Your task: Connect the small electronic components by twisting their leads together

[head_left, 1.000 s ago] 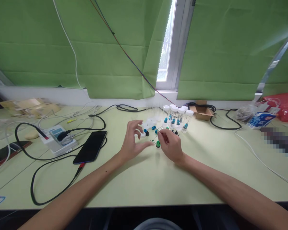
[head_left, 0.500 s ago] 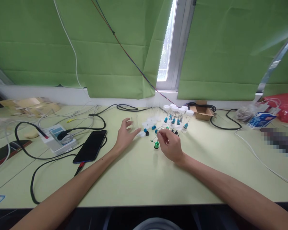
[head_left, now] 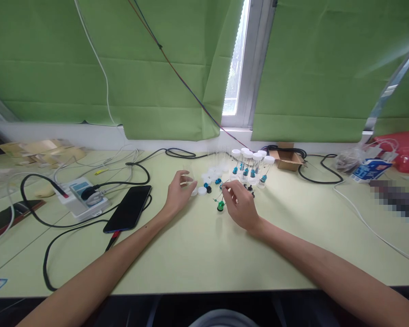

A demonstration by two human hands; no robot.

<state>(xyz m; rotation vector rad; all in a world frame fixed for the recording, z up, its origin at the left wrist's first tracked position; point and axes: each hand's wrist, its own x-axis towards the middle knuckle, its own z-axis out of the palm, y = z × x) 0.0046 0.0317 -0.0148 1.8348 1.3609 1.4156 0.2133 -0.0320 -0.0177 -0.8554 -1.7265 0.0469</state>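
My left hand [head_left: 177, 190] is wrapped around a clear tube [head_left: 190, 173], which is hard to see against the table. My right hand [head_left: 241, 204] pinches the thin stem of a small green piece with a black base [head_left: 220, 206]; the green part hangs below the fingertips, just over or at the table. Between the hands lie loose white caps [head_left: 202, 190], small blue pieces [head_left: 218, 181] and a black piece [head_left: 209, 189]. Behind my right hand stand several clear tubes with white caps [head_left: 247, 155], with blue pieces on stems inside.
More clear tubes [head_left: 221, 156] stand farther back. A small cardboard box [head_left: 286, 160] is at the back right, near black cables. On the left are a phone [head_left: 128, 209], a power strip [head_left: 85, 200] and tangled cords. A red bag [head_left: 404, 154] lies far right.
My left fingers have closed in on the clear tube, which now tilts more. My right hand has shifted slightly left with the green piece.
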